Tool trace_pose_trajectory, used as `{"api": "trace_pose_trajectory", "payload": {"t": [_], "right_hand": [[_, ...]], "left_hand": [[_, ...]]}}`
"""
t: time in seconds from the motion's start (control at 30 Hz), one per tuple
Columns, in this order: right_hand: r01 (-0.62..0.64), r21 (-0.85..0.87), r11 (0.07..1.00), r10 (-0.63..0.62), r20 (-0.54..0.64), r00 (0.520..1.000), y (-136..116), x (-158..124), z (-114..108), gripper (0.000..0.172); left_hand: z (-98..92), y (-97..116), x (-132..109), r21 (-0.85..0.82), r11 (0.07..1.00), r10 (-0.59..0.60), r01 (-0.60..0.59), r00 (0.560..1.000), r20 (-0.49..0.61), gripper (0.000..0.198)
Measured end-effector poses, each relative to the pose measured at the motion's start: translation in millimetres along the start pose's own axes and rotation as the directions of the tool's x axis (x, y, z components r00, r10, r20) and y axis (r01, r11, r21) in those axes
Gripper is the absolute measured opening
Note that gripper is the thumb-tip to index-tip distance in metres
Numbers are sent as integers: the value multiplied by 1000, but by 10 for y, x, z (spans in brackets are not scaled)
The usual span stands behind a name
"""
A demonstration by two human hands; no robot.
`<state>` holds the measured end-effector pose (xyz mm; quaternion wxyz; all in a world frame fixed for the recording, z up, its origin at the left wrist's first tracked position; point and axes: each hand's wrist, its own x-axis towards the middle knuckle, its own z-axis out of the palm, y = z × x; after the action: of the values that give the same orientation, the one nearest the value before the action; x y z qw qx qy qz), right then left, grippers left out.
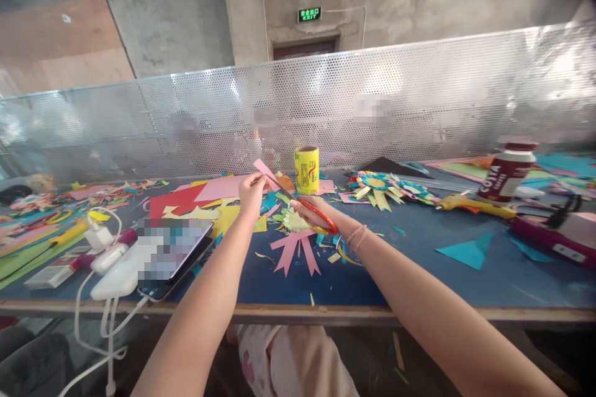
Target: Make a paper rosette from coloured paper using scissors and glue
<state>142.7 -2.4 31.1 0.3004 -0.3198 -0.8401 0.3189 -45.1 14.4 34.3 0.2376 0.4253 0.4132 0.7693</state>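
My left hand [252, 192] pinches a narrow strip of pink paper [264, 168] above the middle of the table. Red-handled scissors [326, 213] are in my right hand [313, 209], their blades pointing up and left toward the strip. Whether the blades touch the paper is hard to make out. Below my hands lie pink paper ribbons with notched ends [297, 247], fanned out on the dark blue tabletop. A pale yellow scalloped paper piece [294, 221] sits just above them, partly behind my right hand.
Behind my hands stands a yellow tape roll [306, 171]. Left are a phone [179, 254], a white power bank [118, 273] and cables. On the right are paper rosettes [375, 183], a yellow glue gun [475, 205] and a Costa bottle [507, 173]. A perforated metal screen [326, 105] borders the back.
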Motion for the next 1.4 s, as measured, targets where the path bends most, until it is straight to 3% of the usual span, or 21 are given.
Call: {"api": "trace_pose_trajectory", "payload": {"t": [0.27,0.7,0.93,1.27,1.4], "right_hand": [[4,-78,997,-3,9,1000,114,43,-17,48],[-50,-72,996,49,-13,999,-42,8,-42,46],[-56,2,998,56,-7,998,24,25,-5,45],[-30,-95,995,29,-9,1000,-63,-4,-38,45],[-24,-120,992,24,-3,1000,-53,0,-35,44]], "left_hand": [[15,42,-28,2,1000,8,-8,1000,-2,15],[-8,4,-10,66,995,74,-73,997,-5,15],[-3,15,-15,60,997,44,-41,998,-46,16],[-52,-13,70,-89,995,-49,53,998,46,17],[-92,-1,132,-50,997,-63,65,997,52,26]]}}
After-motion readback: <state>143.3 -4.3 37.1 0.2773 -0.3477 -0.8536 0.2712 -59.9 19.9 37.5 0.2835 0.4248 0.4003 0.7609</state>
